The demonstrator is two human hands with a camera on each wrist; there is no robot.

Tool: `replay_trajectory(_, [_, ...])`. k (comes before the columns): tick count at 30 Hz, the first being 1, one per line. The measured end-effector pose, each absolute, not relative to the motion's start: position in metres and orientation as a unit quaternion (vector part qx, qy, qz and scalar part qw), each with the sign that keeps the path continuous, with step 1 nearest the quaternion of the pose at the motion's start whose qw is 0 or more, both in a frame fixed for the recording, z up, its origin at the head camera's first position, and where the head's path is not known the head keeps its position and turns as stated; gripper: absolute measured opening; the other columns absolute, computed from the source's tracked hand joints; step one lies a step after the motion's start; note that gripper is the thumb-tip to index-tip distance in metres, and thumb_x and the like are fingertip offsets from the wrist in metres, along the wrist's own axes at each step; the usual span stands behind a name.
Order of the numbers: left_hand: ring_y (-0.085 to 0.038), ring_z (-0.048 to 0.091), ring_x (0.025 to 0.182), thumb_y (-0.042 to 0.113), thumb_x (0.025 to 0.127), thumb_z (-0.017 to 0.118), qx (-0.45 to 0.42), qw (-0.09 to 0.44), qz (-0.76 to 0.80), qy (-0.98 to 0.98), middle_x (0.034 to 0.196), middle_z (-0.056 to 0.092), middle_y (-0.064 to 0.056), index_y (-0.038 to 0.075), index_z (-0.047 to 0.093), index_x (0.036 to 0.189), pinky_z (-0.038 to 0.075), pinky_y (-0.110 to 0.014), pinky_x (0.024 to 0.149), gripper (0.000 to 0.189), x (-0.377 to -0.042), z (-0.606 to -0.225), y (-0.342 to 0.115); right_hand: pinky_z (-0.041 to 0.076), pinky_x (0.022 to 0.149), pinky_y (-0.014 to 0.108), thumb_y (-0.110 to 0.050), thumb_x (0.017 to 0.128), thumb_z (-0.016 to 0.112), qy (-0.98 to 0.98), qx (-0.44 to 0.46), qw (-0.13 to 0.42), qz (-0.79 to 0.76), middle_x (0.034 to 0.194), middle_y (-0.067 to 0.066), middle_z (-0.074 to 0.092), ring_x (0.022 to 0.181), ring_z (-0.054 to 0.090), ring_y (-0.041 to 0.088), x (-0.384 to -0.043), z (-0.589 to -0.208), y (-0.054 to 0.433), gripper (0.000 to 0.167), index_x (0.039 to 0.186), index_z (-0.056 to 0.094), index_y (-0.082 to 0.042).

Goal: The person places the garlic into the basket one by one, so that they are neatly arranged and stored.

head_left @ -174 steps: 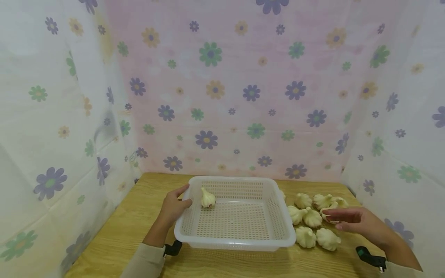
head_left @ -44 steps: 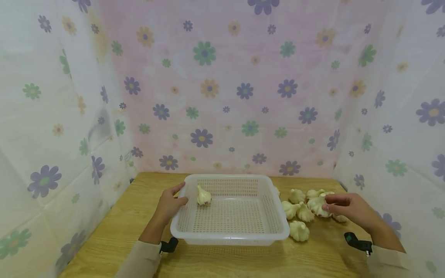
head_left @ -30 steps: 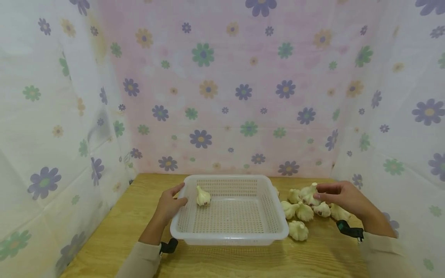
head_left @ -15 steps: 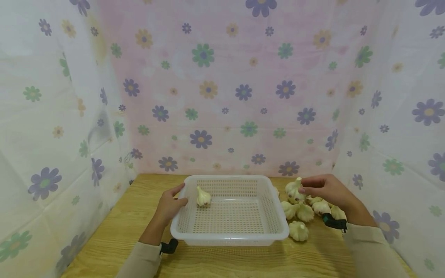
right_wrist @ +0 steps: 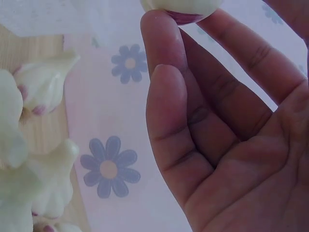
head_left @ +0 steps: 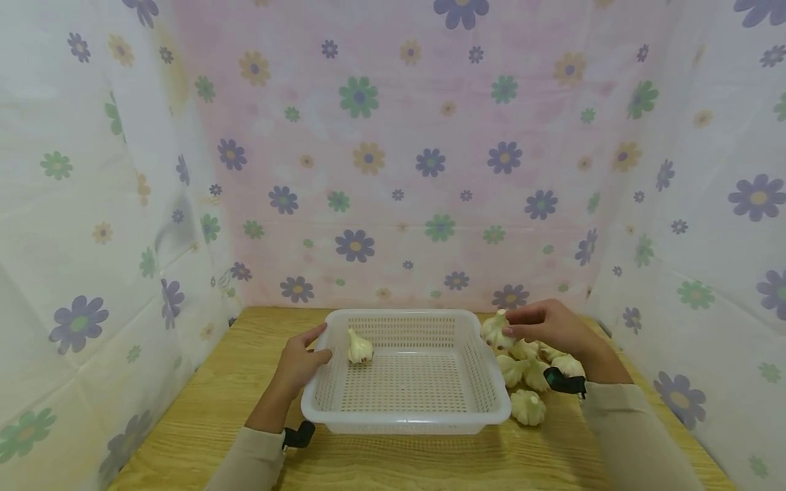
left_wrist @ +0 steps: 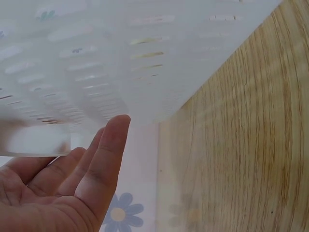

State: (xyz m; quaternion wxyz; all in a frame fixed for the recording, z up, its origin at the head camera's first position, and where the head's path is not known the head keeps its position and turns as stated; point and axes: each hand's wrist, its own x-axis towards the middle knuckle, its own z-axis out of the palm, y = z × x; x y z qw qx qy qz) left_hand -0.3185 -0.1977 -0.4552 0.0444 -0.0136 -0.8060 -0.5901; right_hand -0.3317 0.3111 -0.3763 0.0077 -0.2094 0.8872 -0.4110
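A white slotted plastic basket (head_left: 408, 417) stands mid-table in the head view. My left hand (head_left: 299, 365) grips its left rim, thumb over the edge; the left wrist view has the fingers (left_wrist: 104, 166) against the outer wall. Inside the basket, near its left wall, lies one garlic bulb (head_left: 360, 349). My right hand (head_left: 549, 331) pinches another garlic bulb (head_left: 493, 332) between thumb and fingers, raised at the basket's back right corner, stem up. Only that bulb's purple-marked underside (right_wrist: 186, 14) shows at the top of the right wrist view.
Several loose garlic bulbs (head_left: 528, 408) lie on the wooden table (head_left: 393, 467) right of the basket, some partly hidden under my right hand and wrist. Flowered cloth (head_left: 399, 170) hangs behind the table and at both sides.
My right hand has picked a garlic bulb from the pile, lifted it and carried it left to the basket's right edge. My left hand has kept its grip on the rim.
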Motion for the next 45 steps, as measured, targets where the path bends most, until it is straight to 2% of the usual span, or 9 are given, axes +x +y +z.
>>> replay_trajectory(8, [-0.043, 0.065, 0.123, 0.007, 0.087, 0.066, -0.016, 0.050, -0.591, -0.805, 0.162, 0.042, -0.019, 0.014, 0.049, 0.156, 0.065, -0.045, 0.076, 0.071, -0.320, -0.458, -0.197, 0.063, 0.086, 0.039, -0.040, 0.090, 0.080, 0.886, -0.205, 0.028, -0.415, 0.130, 0.012, 0.072, 0.106, 0.073, 0.023, -0.349, -0.375, 0.285, 0.051, 0.132, 0.072, -0.012])
replay_trajectory(13, [-0.040, 0.070, 0.116, 0.010, 0.086, 0.068, -0.010, 0.060, -0.585, -0.808, 0.160, 0.045, -0.019, 0.015, 0.053, 0.153, 0.065, -0.044, 0.075, 0.068, -0.321, -0.459, -0.198, 0.061, 0.089, 0.046, -0.043, 0.088, 0.080, 0.884, -0.199, 0.058, -0.420, 0.128, 0.010, 0.072, 0.102, 0.074, 0.022, -0.359, -0.375, 0.264, 0.056, 0.134, 0.070, -0.012])
replay_trajectory(18, [-0.038, 0.074, 0.107, 0.013, 0.085, 0.071, 0.010, 0.077, -0.572, -0.816, 0.153, 0.052, -0.023, 0.015, 0.060, 0.147, 0.065, -0.043, 0.073, 0.063, -0.321, -0.458, -0.198, 0.062, 0.088, 0.045, -0.042, 0.087, 0.081, 0.875, -0.199, 0.070, -0.435, 0.126, 0.010, 0.073, 0.095, 0.076, 0.023, -0.364, -0.376, 0.242, 0.057, 0.133, 0.070, -0.011])
replay_trajectory(26, [-0.039, 0.074, 0.106, 0.013, 0.085, 0.071, 0.005, 0.075, -0.573, -0.816, 0.147, 0.056, -0.026, 0.014, 0.061, 0.146, 0.065, -0.043, 0.070, 0.062, -0.324, -0.460, -0.198, 0.062, 0.089, 0.046, -0.043, 0.087, 0.081, 0.868, -0.202, 0.090, -0.444, 0.118, 0.006, 0.077, 0.095, 0.077, 0.022, -0.374, -0.378, 0.216, 0.055, 0.132, 0.071, -0.013])
replay_trajectory(33, [-0.039, 0.074, 0.105, 0.013, 0.086, 0.072, 0.006, 0.073, -0.574, -0.815, 0.150, 0.054, -0.025, 0.013, 0.060, 0.146, 0.065, -0.044, 0.070, 0.062, -0.324, -0.458, -0.199, 0.062, 0.081, 0.038, -0.041, 0.086, 0.082, 0.861, -0.196, 0.108, -0.456, 0.110, 0.004, 0.079, 0.091, 0.076, 0.023, -0.384, -0.382, 0.194, 0.050, 0.127, 0.074, -0.015])
replay_trajectory(41, [-0.039, 0.074, 0.106, 0.010, 0.085, 0.072, 0.009, 0.075, -0.576, -0.814, 0.153, 0.051, -0.024, 0.011, 0.059, 0.147, 0.065, -0.043, 0.072, 0.063, -0.323, -0.456, -0.197, 0.063, 0.075, 0.037, -0.035, 0.086, 0.084, 0.845, -0.186, 0.127, -0.485, 0.106, 0.005, 0.079, 0.089, 0.077, 0.030, -0.392, -0.392, 0.172, 0.047, 0.125, 0.075, -0.010])
replay_trajectory(45, [-0.038, 0.074, 0.107, 0.010, 0.085, 0.072, 0.013, 0.073, -0.574, -0.816, 0.154, 0.051, -0.023, 0.011, 0.059, 0.147, 0.065, -0.043, 0.073, 0.063, -0.323, -0.456, -0.197, 0.063, 0.070, 0.035, -0.033, 0.086, 0.084, 0.843, -0.175, 0.141, -0.489, 0.100, 0.006, 0.080, 0.086, 0.078, 0.029, -0.396, -0.399, 0.162, 0.044, 0.122, 0.076, -0.009])
